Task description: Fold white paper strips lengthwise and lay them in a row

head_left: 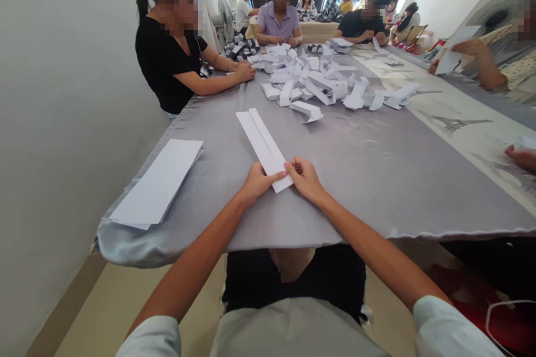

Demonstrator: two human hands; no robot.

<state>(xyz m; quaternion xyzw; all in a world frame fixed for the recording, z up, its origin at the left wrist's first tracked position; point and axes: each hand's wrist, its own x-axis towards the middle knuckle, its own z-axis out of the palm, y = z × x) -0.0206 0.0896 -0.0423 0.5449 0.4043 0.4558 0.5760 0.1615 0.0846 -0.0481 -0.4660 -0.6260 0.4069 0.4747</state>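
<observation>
**Q:** State of the grip?

**A:** The left hand and right hand are both closed on the near end of the folded white paper strip. The undersides of the fingers are hidden.

**Q:** Position of the strip?

**A:** Flat on the grey table cover, near edge, long axis pointing far.

**Q:** Correct handling?

**A:** Apply even pressure with both hands. Keep the lengthwise crease straight and the edges aligned.

Grey-draped table with folded paper strips
</observation>
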